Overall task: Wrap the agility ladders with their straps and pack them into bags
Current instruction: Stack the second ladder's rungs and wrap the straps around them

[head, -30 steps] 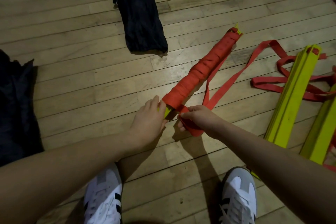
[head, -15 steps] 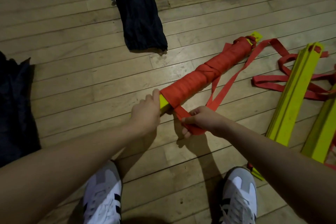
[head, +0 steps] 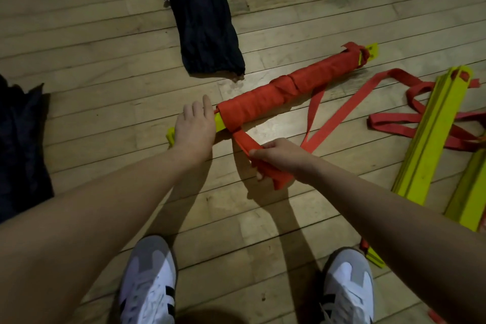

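Left hand (head: 195, 127): my fingers lie straight, pressing the bundle's yellow near end to the floor (head: 79, 102).
Wrapped ladder (head: 284, 92): mid-floor, just right of the dark bag (head: 202, 21); stiff rungs, best steadied at either end.
Strap (head: 326, 118): soft, light, likely to slacken.
Right hand (head: 278, 158): my fingers curl around the strap's gathered tail.
Writing: none legible.

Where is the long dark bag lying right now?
In the head view, the dark bag lies on the wooden floor at top centre, just beyond the red-wrapped ladder bundle.
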Demonstrator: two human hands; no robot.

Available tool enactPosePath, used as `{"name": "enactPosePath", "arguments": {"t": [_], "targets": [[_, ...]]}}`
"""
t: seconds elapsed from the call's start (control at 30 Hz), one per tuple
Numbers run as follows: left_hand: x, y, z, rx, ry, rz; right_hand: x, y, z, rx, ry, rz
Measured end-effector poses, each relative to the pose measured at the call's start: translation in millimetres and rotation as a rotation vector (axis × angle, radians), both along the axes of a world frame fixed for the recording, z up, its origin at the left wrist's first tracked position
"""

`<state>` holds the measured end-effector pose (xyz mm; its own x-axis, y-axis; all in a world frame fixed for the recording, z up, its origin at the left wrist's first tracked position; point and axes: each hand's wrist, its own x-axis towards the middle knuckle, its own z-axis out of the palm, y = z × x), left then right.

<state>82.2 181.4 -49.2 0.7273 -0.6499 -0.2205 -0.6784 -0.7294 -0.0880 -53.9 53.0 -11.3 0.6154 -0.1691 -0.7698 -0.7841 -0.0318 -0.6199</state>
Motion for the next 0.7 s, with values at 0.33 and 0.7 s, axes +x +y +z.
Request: {"name": "enactPosePath", "arguments": {"t": [0.33,0.7], "targets": [[-36,36,-15,0.028,0.119,-0.169,-17,11,-14,0.18,-0.008,-0.037],[-52,30,-3,-0.143,0.212,-0.115,-28,14,-19,0.137,-0.007,-0.036]]}}
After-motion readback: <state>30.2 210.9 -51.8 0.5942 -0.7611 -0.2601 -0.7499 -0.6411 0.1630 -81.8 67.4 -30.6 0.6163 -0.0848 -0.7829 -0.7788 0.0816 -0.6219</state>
